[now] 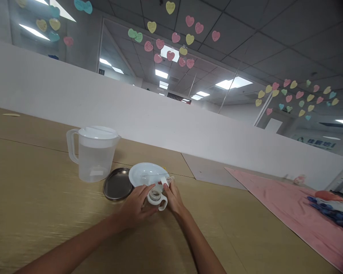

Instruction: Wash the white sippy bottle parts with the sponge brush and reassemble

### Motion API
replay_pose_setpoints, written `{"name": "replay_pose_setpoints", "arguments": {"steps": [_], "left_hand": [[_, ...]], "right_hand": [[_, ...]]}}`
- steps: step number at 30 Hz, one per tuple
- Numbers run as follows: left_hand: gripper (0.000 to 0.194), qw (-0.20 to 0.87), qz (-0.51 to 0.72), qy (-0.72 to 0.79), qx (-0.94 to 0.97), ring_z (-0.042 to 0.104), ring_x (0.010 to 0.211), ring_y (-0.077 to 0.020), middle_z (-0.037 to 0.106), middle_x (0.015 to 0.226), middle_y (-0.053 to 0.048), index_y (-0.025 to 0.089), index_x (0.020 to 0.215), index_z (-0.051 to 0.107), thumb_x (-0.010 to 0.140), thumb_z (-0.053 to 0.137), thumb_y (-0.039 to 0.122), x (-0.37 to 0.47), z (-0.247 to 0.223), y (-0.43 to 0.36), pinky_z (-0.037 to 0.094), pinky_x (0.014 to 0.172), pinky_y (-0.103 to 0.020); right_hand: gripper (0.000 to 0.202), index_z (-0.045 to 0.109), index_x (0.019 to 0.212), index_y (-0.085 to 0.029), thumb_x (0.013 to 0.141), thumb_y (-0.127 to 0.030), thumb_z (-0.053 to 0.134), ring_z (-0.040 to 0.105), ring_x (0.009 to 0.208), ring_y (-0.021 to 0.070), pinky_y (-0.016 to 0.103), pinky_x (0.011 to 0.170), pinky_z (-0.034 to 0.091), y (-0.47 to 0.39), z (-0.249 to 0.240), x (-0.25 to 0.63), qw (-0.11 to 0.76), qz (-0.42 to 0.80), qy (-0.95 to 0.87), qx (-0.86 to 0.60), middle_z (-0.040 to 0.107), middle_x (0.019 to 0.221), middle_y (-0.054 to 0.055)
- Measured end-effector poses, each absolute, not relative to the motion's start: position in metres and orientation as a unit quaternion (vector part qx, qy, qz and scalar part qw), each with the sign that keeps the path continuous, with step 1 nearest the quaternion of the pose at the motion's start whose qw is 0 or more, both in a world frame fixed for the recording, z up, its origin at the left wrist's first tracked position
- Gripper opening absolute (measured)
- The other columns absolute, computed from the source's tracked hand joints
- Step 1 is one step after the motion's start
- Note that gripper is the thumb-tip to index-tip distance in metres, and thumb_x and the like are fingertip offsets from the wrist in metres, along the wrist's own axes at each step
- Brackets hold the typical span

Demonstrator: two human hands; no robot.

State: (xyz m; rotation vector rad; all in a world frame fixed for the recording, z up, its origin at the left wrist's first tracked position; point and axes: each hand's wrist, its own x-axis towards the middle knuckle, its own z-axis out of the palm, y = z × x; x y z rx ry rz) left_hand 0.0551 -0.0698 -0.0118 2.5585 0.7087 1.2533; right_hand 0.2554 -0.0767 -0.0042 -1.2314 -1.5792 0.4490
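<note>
My left hand (138, 201) is closed around a small bottle (154, 195) with an open round mouth and a white collar with a loop handle. Just to its right, my right hand (174, 196) pinches a white and clear plastic piece (164, 181), whose kind I cannot make out. Behind both hands sits a pale, shallow bowl (140, 170), and something clear shows at its near side. A round metal tray (118, 184) lies left of the bowl, close to my left hand.
A lidded translucent pitcher (97, 156) with a handle stands at the back left of the table (60, 213). A pink cloth (288, 205) covers the right side, with bundled fabric (331, 209) on it. A low white wall (160, 118) runs behind the table.
</note>
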Motion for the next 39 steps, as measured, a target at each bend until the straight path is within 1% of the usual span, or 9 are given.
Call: {"name": "replay_pose_setpoints", "arguments": {"steps": [4, 11, 16, 19, 23, 25, 30, 35, 39], "left_hand": [[0.061, 0.094, 0.43, 0.239, 0.866, 0.053, 0.102, -0.0253, 0.057, 0.11, -0.011, 0.019, 0.132, 0.037, 0.081, 0.054, 0.049, 0.056, -0.015, -0.068, 0.044, 0.089, -0.038], [0.062, 0.081, 0.437, 0.237, 0.864, 0.054, 0.104, -0.025, 0.057, 0.113, -0.011, 0.019, 0.131, 0.038, 0.081, 0.055, 0.049, 0.056, -0.016, -0.068, 0.045, 0.089, -0.037], [0.061, 0.084, 0.435, 0.242, 0.863, 0.054, 0.101, -0.0248, 0.058, 0.109, -0.011, 0.018, 0.131, 0.039, 0.081, 0.054, 0.049, 0.056, -0.014, -0.069, 0.045, 0.087, -0.037], [0.061, 0.085, 0.435, 0.24, 0.864, 0.055, 0.1, -0.0246, 0.058, 0.108, -0.011, 0.018, 0.13, 0.039, 0.081, 0.055, 0.049, 0.056, -0.014, -0.068, 0.046, 0.087, -0.037], [0.06, 0.085, 0.437, 0.24, 0.863, 0.054, 0.1, -0.0245, 0.058, 0.109, -0.011, 0.018, 0.129, 0.039, 0.081, 0.055, 0.05, 0.056, -0.014, -0.069, 0.045, 0.087, -0.037], [0.059, 0.086, 0.435, 0.239, 0.864, 0.055, 0.098, -0.0243, 0.059, 0.106, -0.01, 0.018, 0.129, 0.039, 0.081, 0.054, 0.05, 0.056, -0.014, -0.069, 0.045, 0.086, -0.037], [0.06, 0.087, 0.431, 0.238, 0.866, 0.055, 0.097, -0.0238, 0.059, 0.104, -0.01, 0.018, 0.129, 0.04, 0.081, 0.055, 0.049, 0.056, -0.012, -0.069, 0.046, 0.086, -0.036], [0.061, 0.086, 0.43, 0.237, 0.867, 0.055, 0.095, -0.0237, 0.059, 0.102, -0.01, 0.017, 0.13, 0.039, 0.08, 0.055, 0.05, 0.056, -0.014, -0.067, 0.046, 0.085, -0.037], [0.06, 0.092, 0.434, 0.231, 0.866, 0.055, 0.097, -0.0235, 0.058, 0.104, -0.009, 0.018, 0.13, 0.039, 0.08, 0.055, 0.049, 0.056, -0.015, -0.067, 0.045, 0.085, -0.036]], "right_hand": [[0.042, 0.052, 0.109, -0.02, 0.087, -0.054, 0.041, 0.057, 0.096, 0.0202, 0.032, 0.084, 0.043, -0.079, -0.003, 0.254, 0.512, 0.213, -0.667, -0.497, 0.061, 0.106, 0.007], [0.035, 0.053, 0.104, -0.019, 0.088, -0.048, 0.043, 0.059, 0.091, 0.0195, 0.031, 0.08, 0.045, -0.083, 0.002, 0.249, 0.52, 0.215, -0.677, -0.474, 0.064, 0.099, 0.006], [0.029, 0.053, 0.099, -0.018, 0.082, -0.041, 0.055, 0.059, 0.089, 0.0185, 0.03, 0.081, 0.046, -0.082, 0.008, 0.248, 0.59, 0.198, -0.643, -0.446, 0.063, 0.095, 0.005], [0.034, 0.05, 0.104, -0.018, 0.077, -0.036, 0.062, 0.059, 0.093, 0.0194, 0.032, 0.085, 0.045, -0.078, 0.008, 0.25, 0.644, 0.174, -0.591, -0.454, 0.063, 0.098, 0.006], [0.046, 0.048, 0.115, -0.018, 0.075, -0.036, 0.062, 0.057, 0.102, 0.0214, 0.037, 0.091, 0.043, -0.074, 0.006, 0.254, 0.663, 0.154, -0.553, -0.48, 0.059, 0.112, 0.008], [0.045, 0.052, 0.113, -0.017, 0.074, -0.037, 0.063, 0.056, 0.105, 0.0226, 0.038, 0.093, 0.042, -0.073, 0.006, 0.255, 0.652, 0.141, -0.555, -0.497, 0.059, 0.115, 0.009], [0.041, 0.059, 0.104, -0.015, 0.071, -0.037, 0.066, 0.057, 0.103, 0.0242, 0.04, 0.094, 0.042, -0.07, 0.004, 0.258, 0.642, 0.107, -0.55, -0.523, 0.063, 0.109, 0.011], [0.034, 0.058, 0.094, -0.016, 0.068, -0.034, 0.069, 0.06, 0.095, 0.0219, 0.038, 0.089, 0.045, -0.069, 0.001, 0.26, 0.65, 0.099, -0.558, -0.506, 0.065, 0.1, 0.009], [0.03, 0.054, 0.087, -0.017, 0.066, -0.031, 0.071, 0.059, 0.1, 0.0221, 0.037, 0.091, 0.044, -0.069, 0.001, 0.26, 0.651, 0.104, -0.56, -0.502, 0.064, 0.107, 0.011]]}}
